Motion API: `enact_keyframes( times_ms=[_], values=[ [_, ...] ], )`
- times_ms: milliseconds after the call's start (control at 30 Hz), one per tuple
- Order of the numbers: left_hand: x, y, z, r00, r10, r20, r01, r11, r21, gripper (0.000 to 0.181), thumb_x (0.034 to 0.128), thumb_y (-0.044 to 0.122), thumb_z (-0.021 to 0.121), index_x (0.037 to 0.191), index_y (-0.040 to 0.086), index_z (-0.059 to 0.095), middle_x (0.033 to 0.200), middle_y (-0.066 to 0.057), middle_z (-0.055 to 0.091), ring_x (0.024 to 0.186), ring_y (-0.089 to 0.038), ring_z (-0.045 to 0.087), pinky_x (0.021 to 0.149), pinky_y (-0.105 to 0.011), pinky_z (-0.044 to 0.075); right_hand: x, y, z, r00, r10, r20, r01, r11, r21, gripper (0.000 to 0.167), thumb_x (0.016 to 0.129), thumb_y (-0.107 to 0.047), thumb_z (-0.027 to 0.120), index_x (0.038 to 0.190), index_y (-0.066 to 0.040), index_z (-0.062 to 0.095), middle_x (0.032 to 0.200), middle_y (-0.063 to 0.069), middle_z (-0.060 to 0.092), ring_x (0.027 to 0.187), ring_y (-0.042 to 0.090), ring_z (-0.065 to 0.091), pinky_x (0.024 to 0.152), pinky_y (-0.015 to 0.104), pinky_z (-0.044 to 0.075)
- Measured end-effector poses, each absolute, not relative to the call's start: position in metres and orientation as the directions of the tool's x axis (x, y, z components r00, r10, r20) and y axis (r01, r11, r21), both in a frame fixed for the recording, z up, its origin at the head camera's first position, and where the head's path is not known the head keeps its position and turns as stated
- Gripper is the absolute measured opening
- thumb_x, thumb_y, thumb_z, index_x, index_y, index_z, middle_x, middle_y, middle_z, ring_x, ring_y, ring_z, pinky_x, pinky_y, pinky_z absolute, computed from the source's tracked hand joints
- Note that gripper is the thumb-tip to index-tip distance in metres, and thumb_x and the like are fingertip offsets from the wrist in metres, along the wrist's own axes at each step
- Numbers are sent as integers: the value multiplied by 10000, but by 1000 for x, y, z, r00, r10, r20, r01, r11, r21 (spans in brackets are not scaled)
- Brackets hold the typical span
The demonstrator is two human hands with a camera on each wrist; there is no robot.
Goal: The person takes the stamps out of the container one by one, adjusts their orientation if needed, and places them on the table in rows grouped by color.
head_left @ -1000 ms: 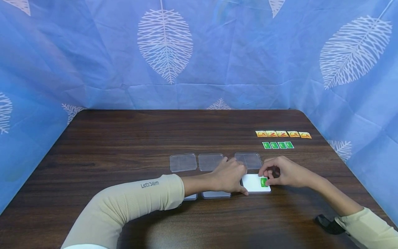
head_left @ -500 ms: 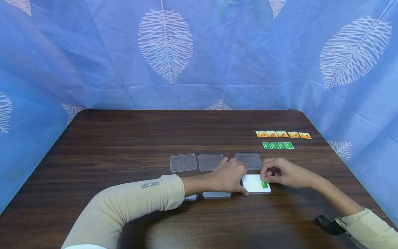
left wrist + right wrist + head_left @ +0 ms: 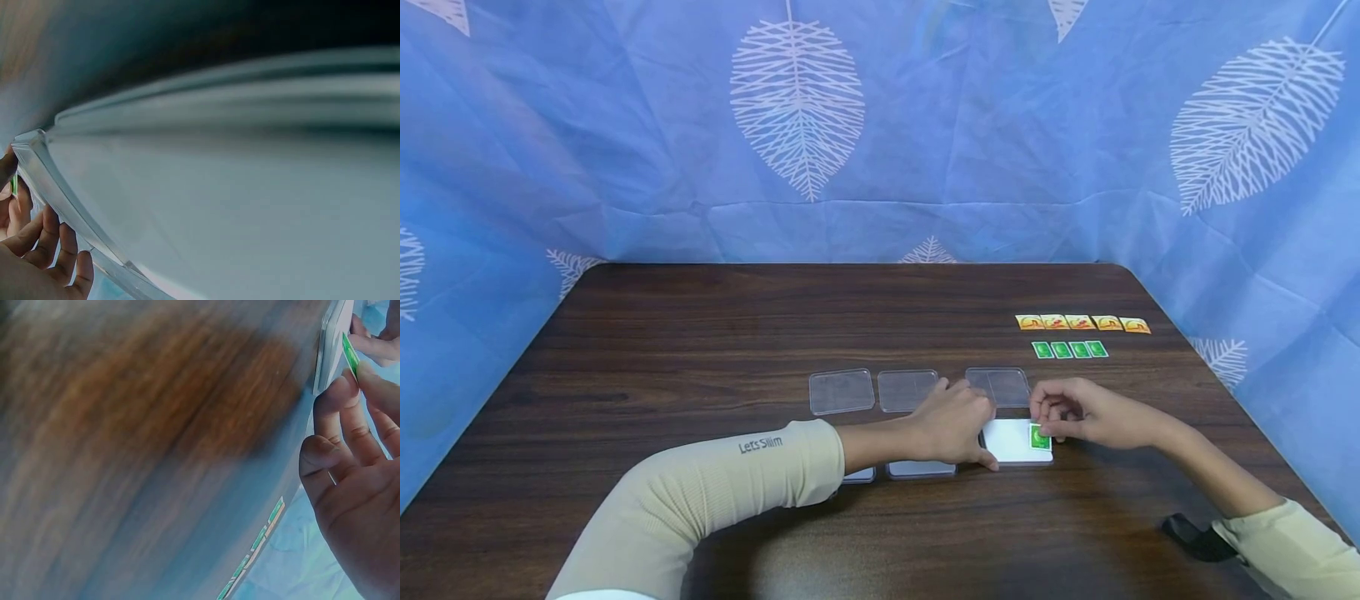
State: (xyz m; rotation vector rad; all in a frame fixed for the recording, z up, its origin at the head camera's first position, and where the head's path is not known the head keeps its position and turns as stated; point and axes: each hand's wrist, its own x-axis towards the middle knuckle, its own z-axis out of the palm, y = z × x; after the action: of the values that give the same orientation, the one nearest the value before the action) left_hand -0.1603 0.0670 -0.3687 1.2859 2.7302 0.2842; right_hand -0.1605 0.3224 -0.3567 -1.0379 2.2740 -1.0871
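Note:
My left hand (image 3: 951,423) grips a shallow rectangular case (image 3: 1006,443) with a white top by its left end, thumb at the near corner and fingers towards the far side. My right hand (image 3: 1093,412) pinches a small green sticker (image 3: 1040,440) with a pale border over the right end of that white top. In the right wrist view the thumb and a fingertip hold the sticker (image 3: 350,356) by one edge, tilted beside the case. Whether its lower edge touches the top, I cannot tell. Behind my left fingers, the left wrist view shows part of the right hand.
Two more white-topped cases, one of them (image 3: 922,471), lie partly under my left forearm. Three clear lids, including the leftmost lid (image 3: 842,392), lie behind. Farther right are a row of green stickers (image 3: 1070,350) and a row of orange stickers (image 3: 1079,322). A blue curtain (image 3: 1000,125) surrounds the table.
The green sticker in my right hand lies flat at first, then tilts and turns narrow, and now faces up again slightly further right. My left hand and the case have not moved.

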Motion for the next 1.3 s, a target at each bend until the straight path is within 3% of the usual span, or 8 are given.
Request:
enact_keyframes(
  times_ms=[200, 400, 967, 1067, 1300],
  values=[
    [-160, 67, -369, -633, 774, -18, 753, 622, 214, 416, 798, 566, 855, 815, 184, 691, 788, 99, 590, 781, -85, 499, 711, -281, 356, -160, 322, -356, -636, -771, -30, -481, 427, -765, 162, 988, 37, 649, 998, -109, 717, 787, 34, 650, 612, 125, 523, 533, 248, 454],
    [-159, 68, -369, -638, 770, -20, 750, 627, 212, 418, 788, 568, 862, 832, 185, 699, 809, 102, 603, 790, -84, 504, 722, -289, 363, -159, 322, -357, -634, -774, 8, -523, 420, -742, 225, 932, 81, 677, 1039, -108, 735, 862, -4, 648, 619, 117, 498, 517, 239, 418],
    [-160, 67, -368, -633, 774, -18, 754, 622, 210, 411, 789, 570, 859, 846, 186, 722, 825, 97, 626, 794, -84, 514, 728, -283, 357, -159, 324, -355, -657, -754, -29, -454, 426, -782, 238, 904, 91, 706, 1106, -35, 702, 998, 80, 675, 646, 104, 564, 531, 279, 449],
    [-160, 66, -368, -634, 773, -16, 754, 623, 208, 412, 787, 572, 859, 842, 188, 721, 827, 98, 626, 795, -84, 516, 733, -286, 361, -160, 326, -355, -660, -751, -26, -452, 424, -785, 236, 912, 89, 702, 1114, -33, 698, 987, 78, 673, 638, 117, 557, 532, 286, 449],
    [-159, 66, -368, -629, 777, -8, 760, 617, 205, 414, 791, 578, 853, 787, 198, 687, 809, 101, 612, 777, -81, 502, 713, -277, 348, -163, 339, -354, -675, -738, -3, -439, 405, -802, 248, 922, 130, 663, 1134, 3, 669, 773, 100, 663, 581, 138, 512, 518, 302, 450]
  ],
)
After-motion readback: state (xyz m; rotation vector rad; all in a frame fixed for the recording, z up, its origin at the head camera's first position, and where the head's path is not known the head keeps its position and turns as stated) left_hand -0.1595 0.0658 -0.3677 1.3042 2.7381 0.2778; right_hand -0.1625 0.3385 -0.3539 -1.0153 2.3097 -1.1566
